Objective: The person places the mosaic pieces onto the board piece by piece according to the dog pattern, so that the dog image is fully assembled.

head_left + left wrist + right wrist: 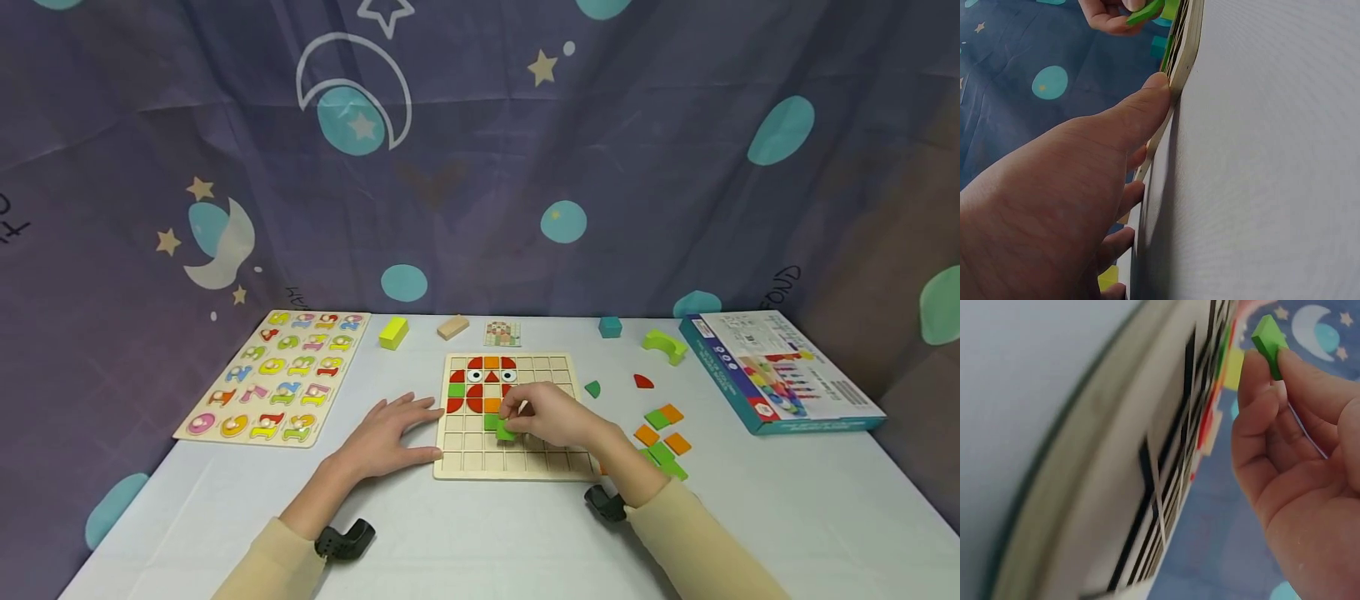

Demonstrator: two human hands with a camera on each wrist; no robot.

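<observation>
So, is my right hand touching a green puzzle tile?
Touching: the right wrist view shows your right hand pinching the lower end of the green puzzle tile.

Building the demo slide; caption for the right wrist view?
Right hand pinches a green tile over a gridded wooden board, moon-and-star backdrop behind.

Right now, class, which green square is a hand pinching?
The green square pinched by the right hand, over the board; the other green squares lie unheld, on the board or the table.
</observation>
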